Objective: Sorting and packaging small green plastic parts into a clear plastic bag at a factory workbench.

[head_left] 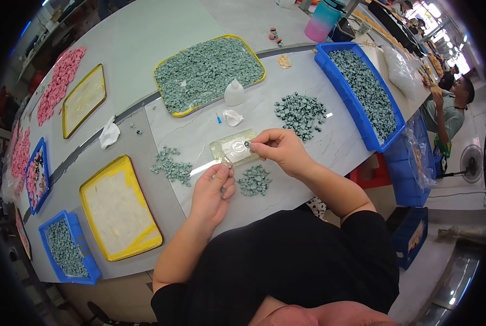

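Observation:
My right hand (pixel 283 152) pinches a small dark green piece (pixel 247 144) between thumb and fingertips, just above a shallow clear plate (pixel 217 150) with a whitish patch on it. At the plate's near edge my left hand (pixel 213 193) is closed, thumb against fingers; what sits in the pinch is too small to make out. Close by my hands, a little heap of grey-green pieces (pixel 254 180) lies to the right and a looser pile (pixel 171 164) to the left. Beyond the plate are a crumpled white tissue (pixel 232 118) and a white squeeze bottle (pixel 234 95).
A blue bin (pixel 357 98) of dark green pieces borders the right, beside a dark green pile (pixel 301 115). Farther back is a yellow-rimmed tray (pixel 210 70) full of grey-green pieces. Another yellow-rimmed tray (pixel 121 209) and a blue bin (pixel 69 250) lie left. A person (pixel 449 108) is far right.

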{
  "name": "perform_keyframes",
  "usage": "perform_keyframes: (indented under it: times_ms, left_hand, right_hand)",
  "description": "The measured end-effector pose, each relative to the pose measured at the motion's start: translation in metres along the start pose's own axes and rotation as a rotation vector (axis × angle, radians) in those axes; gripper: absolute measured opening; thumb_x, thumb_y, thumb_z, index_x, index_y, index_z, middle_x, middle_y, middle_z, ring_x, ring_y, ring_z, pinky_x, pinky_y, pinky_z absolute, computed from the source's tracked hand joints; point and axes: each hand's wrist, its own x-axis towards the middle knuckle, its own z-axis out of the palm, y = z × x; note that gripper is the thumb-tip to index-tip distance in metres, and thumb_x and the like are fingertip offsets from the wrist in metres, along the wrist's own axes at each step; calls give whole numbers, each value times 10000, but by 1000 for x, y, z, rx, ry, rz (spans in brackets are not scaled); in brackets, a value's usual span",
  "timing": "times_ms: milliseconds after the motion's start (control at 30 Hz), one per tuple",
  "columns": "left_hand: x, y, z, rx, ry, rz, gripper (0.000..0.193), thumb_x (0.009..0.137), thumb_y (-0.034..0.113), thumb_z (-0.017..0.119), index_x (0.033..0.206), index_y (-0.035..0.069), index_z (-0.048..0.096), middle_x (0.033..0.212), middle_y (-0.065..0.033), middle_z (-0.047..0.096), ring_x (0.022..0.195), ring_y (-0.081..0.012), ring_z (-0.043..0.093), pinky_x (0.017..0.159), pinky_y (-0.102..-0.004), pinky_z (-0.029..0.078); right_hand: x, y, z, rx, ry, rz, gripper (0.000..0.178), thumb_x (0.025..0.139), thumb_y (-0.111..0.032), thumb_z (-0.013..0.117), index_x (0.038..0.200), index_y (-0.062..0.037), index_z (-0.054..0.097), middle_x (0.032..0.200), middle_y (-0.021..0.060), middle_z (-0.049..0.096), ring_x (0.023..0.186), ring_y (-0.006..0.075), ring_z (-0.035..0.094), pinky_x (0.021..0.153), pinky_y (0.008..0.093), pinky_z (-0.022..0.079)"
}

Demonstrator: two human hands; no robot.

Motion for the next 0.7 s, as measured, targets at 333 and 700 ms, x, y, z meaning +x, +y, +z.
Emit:
perform_keyframes:
  times_ms: [333, 700]
  left_hand:
    - [-8, 8, 10, 83, -14, -76, 278, 950, 283, 408, 751, 89, 408, 606, 20, 366, 496, -66, 292, 410, -202, 215]
    - [-10, 7, 4, 49, 29, -68, 242, 946, 263, 422, 819, 60, 457, 675, 3, 413, 529, -73, 326, 423, -195, 240]
  right_hand:
    - [-5, 4, 3, 215, -65, 103, 129, 782, -67, 654, 856, 30, 613, 775, 67, 620, 644, 100, 532, 598, 222, 429]
    - [1, 12, 0, -241, 8, -179, 148, 761, -31, 656, 896, 18, 619, 798, 40, 599, 663, 110, 545, 592, 239, 442]
